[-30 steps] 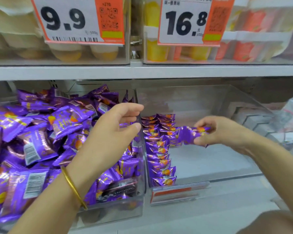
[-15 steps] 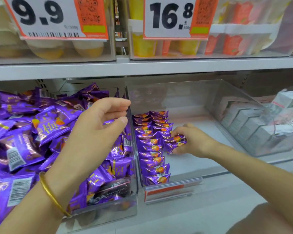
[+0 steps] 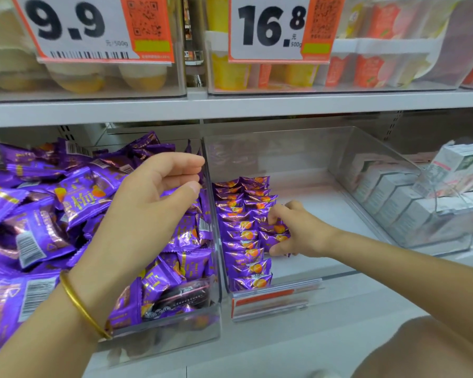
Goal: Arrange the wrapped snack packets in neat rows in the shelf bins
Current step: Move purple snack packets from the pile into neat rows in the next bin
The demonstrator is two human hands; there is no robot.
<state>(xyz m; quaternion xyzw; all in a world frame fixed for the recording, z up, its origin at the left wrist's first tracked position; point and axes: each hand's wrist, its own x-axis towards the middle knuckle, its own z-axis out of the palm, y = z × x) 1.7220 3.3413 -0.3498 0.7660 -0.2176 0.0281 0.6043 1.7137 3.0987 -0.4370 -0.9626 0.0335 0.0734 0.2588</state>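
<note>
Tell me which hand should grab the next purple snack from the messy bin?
Probably the left hand: it hovers open over the loose packets, holding nothing. The right hand is busy gripping a packet bundle in the neat rows.

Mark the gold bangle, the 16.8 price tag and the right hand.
gold bangle [image 3: 79, 305], head view, band over the wrist
16.8 price tag [image 3: 268, 28], head view, white printed face
right hand [image 3: 301, 233], head view, back of the hand

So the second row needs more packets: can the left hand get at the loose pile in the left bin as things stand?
Probably yes. The left hand hovers open and empty just above the loose pile, the left bin is open-topped, and nothing lies between them. The right hand grips packets.
</note>
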